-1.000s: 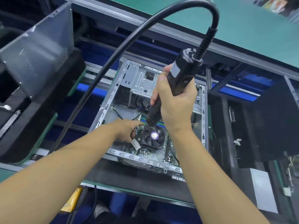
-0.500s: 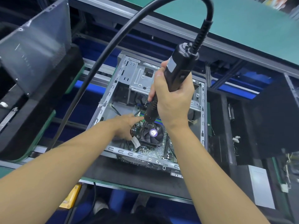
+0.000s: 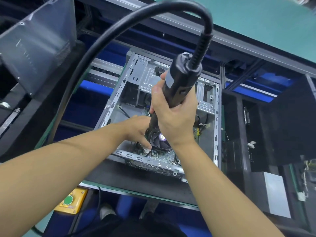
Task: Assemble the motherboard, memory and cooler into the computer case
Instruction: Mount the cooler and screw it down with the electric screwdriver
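Observation:
An open silver computer case (image 3: 216, 117) lies on its side on the line. The green motherboard (image 3: 164, 156) sits inside it, with a black fan cooler (image 3: 159, 140) bearing a purple sticker on top. My right hand (image 3: 174, 117) grips a black electric screwdriver (image 3: 179, 82), held upright with its tip down at the cooler's far left corner. My left hand (image 3: 138, 129) rests on the cooler's left side, its fingers along the edge near a white connector (image 3: 147, 149). The screwdriver's bit is hidden behind my hands.
A thick black cable (image 3: 102, 47) arcs from the screwdriver's top over to the left. A grey side panel (image 3: 37, 47) leans at upper left. A yellow box with a green button (image 3: 71, 200) sits below the bench edge. More dark cases (image 3: 282, 125) stand to the right.
The screwdriver and my right hand have shifted slightly left over the cooler. My left hand stays at the cooler's left edge, fingers now reaching further toward its front corner.

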